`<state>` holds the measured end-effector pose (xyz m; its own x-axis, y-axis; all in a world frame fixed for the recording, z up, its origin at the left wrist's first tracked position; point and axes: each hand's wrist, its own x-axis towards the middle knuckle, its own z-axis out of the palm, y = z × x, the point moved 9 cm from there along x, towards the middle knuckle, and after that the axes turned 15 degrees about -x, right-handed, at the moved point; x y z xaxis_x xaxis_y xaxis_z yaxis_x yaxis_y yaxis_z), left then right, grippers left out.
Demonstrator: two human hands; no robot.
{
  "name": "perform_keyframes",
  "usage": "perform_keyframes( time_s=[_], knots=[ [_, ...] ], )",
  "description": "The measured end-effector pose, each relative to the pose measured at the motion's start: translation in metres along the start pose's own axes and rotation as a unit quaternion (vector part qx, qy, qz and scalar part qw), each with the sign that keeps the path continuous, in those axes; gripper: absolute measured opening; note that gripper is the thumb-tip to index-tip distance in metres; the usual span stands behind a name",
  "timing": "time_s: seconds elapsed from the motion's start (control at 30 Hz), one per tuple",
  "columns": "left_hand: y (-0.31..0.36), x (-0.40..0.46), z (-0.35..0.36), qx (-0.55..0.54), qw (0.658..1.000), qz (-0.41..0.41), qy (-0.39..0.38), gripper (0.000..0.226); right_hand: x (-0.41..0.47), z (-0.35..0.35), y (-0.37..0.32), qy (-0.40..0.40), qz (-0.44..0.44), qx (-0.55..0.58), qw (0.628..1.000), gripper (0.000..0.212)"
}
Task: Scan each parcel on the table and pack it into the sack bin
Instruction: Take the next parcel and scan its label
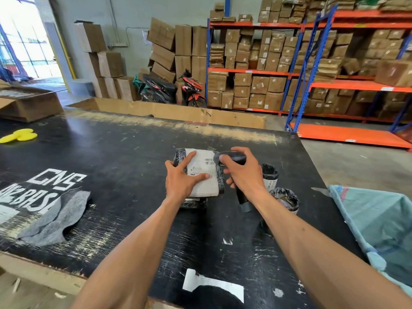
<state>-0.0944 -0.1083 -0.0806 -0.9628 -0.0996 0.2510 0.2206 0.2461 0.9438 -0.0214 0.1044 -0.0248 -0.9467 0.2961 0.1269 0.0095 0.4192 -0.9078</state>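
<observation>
Fingers of my left hand (pixel 181 178) lie spread flat on the parcel (pixel 201 175), pinning its label face-up mid-table while my right hand (pixel 242 172) grips the scanner (pixel 230 159) aimed at the barcode.

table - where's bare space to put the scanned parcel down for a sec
Widest bare stretch of the table: between the yellow item, the grey cloth and the left hand. The near strip between the forearms is also bare. Right side is crowded: scanner in the right hand, two wrapped rolls, then the sack.
</observation>
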Motion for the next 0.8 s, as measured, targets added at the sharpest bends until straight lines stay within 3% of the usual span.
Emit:
perform_keyframes(
  time_s=[0.57,0.8],
  knots=[
    [0.007,0.002,0.016,-0.026,1.000,0.010,-0.012,0.080,-0.001,-0.014,0.027,0.013,0.032,-0.015,0.999,0.044],
    [0.000,0.012,-0.002,-0.032,0.999,-0.001,0.024,0.079,-0.012,0.006,0.083,-0.016,0.081,-0.070,0.994,0.047]
  ],
)
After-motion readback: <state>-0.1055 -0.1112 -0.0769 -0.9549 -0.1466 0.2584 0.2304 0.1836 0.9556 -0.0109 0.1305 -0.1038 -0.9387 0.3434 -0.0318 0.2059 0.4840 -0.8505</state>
